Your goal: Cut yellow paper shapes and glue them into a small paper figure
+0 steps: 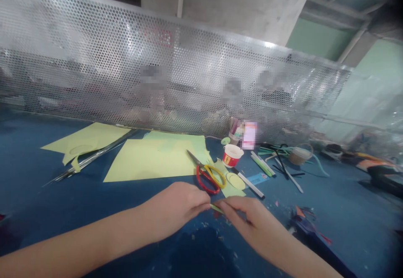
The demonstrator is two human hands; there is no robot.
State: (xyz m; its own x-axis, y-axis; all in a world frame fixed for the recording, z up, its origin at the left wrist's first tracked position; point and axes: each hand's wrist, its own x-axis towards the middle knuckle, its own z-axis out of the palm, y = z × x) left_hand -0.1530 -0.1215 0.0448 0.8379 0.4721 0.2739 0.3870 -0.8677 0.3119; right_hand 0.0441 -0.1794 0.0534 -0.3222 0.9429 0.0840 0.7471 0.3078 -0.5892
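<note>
My left hand (182, 206) and my right hand (242, 215) meet low in the middle of the view, fingers closed in a pinch. Between them runs a narrow piece of yellow-green paper (216, 208), gripped at both ends; most of it is hidden by the fingers. Just beyond lie scissors (211, 178) with one red and one yellow handle, their blades resting over a large yellow paper sheet (151, 160). A round yellow paper disc (235, 181) lies on a paper scrap (232, 192) to the right of the scissors.
A red and white paper cup (233, 156) stands behind the disc. Markers (250, 183) and several pipe cleaners (288, 173) lie to the right. Cut paper (91, 137) is at left. A perforated metal screen (126, 68) closes off the blue table's (78, 200) far side.
</note>
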